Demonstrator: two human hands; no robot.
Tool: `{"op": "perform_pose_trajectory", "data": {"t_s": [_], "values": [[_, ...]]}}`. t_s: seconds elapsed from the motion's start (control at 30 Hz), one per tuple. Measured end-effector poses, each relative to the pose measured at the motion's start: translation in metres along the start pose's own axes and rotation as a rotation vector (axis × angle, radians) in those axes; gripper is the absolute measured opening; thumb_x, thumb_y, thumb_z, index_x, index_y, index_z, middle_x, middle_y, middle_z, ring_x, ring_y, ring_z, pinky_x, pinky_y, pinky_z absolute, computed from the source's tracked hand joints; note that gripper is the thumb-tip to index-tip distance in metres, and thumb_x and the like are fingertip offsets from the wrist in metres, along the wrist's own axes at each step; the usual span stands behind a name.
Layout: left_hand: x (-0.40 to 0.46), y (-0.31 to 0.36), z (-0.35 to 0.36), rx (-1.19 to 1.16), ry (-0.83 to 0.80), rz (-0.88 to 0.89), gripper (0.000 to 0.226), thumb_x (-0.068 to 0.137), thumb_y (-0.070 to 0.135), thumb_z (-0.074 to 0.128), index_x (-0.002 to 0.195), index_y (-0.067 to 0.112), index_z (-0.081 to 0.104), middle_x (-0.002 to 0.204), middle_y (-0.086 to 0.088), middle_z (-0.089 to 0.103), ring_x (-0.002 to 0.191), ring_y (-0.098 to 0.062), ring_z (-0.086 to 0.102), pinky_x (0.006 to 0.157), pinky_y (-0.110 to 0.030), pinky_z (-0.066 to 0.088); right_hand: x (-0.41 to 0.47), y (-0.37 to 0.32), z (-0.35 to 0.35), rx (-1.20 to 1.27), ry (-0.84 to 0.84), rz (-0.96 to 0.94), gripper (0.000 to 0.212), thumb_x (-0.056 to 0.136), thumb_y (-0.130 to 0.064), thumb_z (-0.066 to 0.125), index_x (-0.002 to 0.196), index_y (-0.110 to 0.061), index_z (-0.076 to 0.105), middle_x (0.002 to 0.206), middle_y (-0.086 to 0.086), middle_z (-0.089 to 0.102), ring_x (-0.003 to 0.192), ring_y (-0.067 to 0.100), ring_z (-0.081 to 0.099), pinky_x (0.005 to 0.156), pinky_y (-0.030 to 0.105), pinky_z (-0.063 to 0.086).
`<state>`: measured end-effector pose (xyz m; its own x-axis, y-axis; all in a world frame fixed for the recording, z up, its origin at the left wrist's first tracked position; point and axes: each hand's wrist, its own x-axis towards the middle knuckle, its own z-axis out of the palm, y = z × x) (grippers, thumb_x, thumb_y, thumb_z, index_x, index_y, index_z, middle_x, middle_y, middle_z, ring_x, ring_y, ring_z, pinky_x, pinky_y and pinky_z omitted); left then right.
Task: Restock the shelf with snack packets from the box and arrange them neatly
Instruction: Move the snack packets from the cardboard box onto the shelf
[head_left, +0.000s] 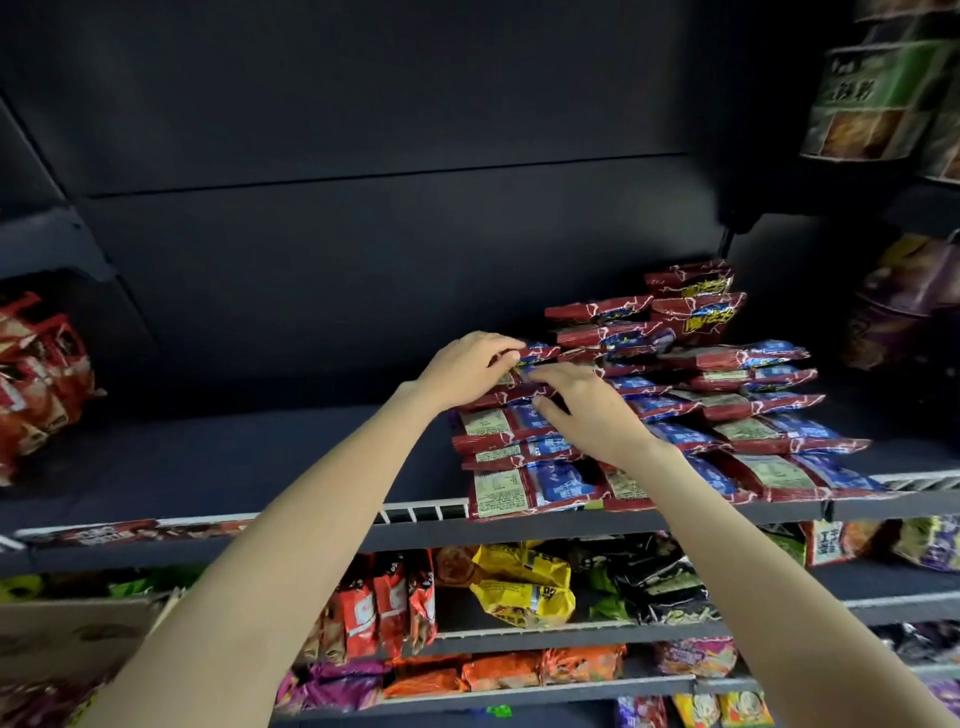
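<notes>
Glossy, crinkled red-and-blue foil snack packets (670, 415) lie in flat, overlapping stacks on the right half of a dark shelf (234, 467), whose front edge carries a white wire rail (426, 512). Pale label panels with fine print face up on the lower packets; the print is too small to read, and yellow characters on the topmost packs at the back are blurred. The left hand (465, 369) curls its fingers over the edge of the top packet of the leftmost stack, gripping it. The right hand (587, 410) lies on the same stack with fingers extended, pressing flat. Red packets (41, 374) stand at the shelf's left end, partly cut off. Below, yellow bags (524, 584) and orange bags (498, 670) fill lower shelves. A cardboard box (67, 639) shows at lower left, its contents hidden.
</notes>
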<state>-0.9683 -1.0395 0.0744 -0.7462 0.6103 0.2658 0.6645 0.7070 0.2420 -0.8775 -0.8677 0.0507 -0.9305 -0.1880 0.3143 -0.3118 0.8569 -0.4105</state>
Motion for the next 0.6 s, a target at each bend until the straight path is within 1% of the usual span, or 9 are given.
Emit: {"op": "perform_pose_trajectory", "data": {"t_s": [0.1,0.2,0.27,0.33,0.4,0.43,0.5,0.57,0.6], "values": [[-0.015,0.003,-0.011,0.137,0.155,0.045,0.033,0.100,0.030,0.041,0.129,0.021,0.055,0.129,0.003,0.058,0.124,-0.013,0.046,0.094,-0.032,0.040,-0.004,-0.007,-0.002,-0.079,0.125,-0.034,0.038,0.096,-0.023,0.051,0.133,-0.014,0.052,0.134,0.004,0.054,0.127,0.022,0.044,0.106,0.038,0.038],[-0.046,0.005,-0.022,0.165,0.259,0.104,0.028,0.097,0.028,0.047,0.121,0.021,0.061,0.117,0.005,0.065,0.114,-0.012,0.054,0.082,-0.029,0.045,-0.012,-0.026,-0.003,-0.086,0.311,-0.110,0.030,0.093,-0.016,0.055,0.122,-0.012,0.061,0.119,0.006,0.063,0.116,0.025,0.053,0.098,0.045,0.044],[-0.076,0.005,-0.030,0.197,0.317,0.139,0.025,0.095,0.028,0.050,0.113,0.021,0.066,0.107,0.008,0.069,0.103,-0.012,0.060,0.072,-0.028,0.048,-0.019,-0.045,-0.001,-0.113,0.445,-0.181,0.025,0.091,-0.015,0.055,0.113,-0.010,0.065,0.107,0.006,0.067,0.105,0.026,0.059,0.090,0.041,0.047],[-0.111,0.005,-0.040,0.222,0.378,0.158,0.022,0.092,0.028,0.051,0.104,0.023,0.070,0.093,0.011,0.071,0.089,-0.010,0.064,0.063,-0.025,0.050,-0.029,-0.067,0.003,-0.169,0.562,-0.242,0.021,0.090,-0.017,0.054,0.106,-0.009,0.067,0.099,0.005,0.068,0.098,0.024,0.060,0.084,0.036,0.045],[-0.149,0.002,-0.051,0.230,0.408,0.152,0.021,0.090,0.028,0.052,0.097,0.026,0.071,0.080,0.015,0.070,0.079,-0.007,0.064,0.057,-0.023,0.050,-0.039,-0.091,0.012,-0.184,0.634,-0.318,0.017,0.090,-0.015,0.055,0.100,-0.008,0.068,0.094,0.005,0.068,0.093,0.024,0.059,0.077,0.034,0.044],[-0.169,-0.001,-0.056,0.234,0.410,0.139,0.020,0.088,0.028,0.053,0.094,0.026,0.072,0.076,0.016,0.069,0.075,-0.006,0.064,0.055,-0.022,0.049,-0.044,-0.104,0.019,-0.175,0.645,-0.351,0.016,0.090,-0.014,0.056,0.098,-0.008,0.068,0.092,0.005,0.068,0.090,0.024,0.059,0.074,0.034,0.044],[-0.212,-0.009,-0.065,0.247,0.388,0.095,0.018,0.087,0.029,0.055,0.089,0.027,0.072,0.070,0.016,0.068,0.067,-0.004,0.063,0.053,-0.020,0.046,-0.056,-0.135,0.037,-0.137,0.615,-0.398,0.016,0.091,-0.014,0.057,0.096,-0.007,0.070,0.089,0.004,0.069,0.084,0.024,0.059,0.071,0.034,0.046],[-0.257,-0.020,-0.073,0.277,0.343,0.034,0.016,0.087,0.031,0.056,0.086,0.028,0.072,0.065,0.015,0.066,0.059,-0.005,0.063,0.050,-0.020,0.047,-0.067,-0.168,0.061,-0.083,0.530,-0.438,0.016,0.090,-0.015,0.057,0.095,-0.008,0.071,0.085,0.004,0.069,0.078,0.023,0.061,0.065,0.034,0.050],[-0.279,-0.026,-0.077,0.284,0.292,-0.010,0.016,0.087,0.033,0.056,0.086,0.028,0.072,0.063,0.014,0.066,0.057,-0.005,0.063,0.049,-0.022,0.049,-0.072,-0.184,0.073,-0.056,0.462,-0.450,0.016,0.090,-0.016,0.056,0.094,-0.009,0.071,0.082,0.003,0.069,0.074,0.022,0.062,0.061,0.033,0.052]]}}
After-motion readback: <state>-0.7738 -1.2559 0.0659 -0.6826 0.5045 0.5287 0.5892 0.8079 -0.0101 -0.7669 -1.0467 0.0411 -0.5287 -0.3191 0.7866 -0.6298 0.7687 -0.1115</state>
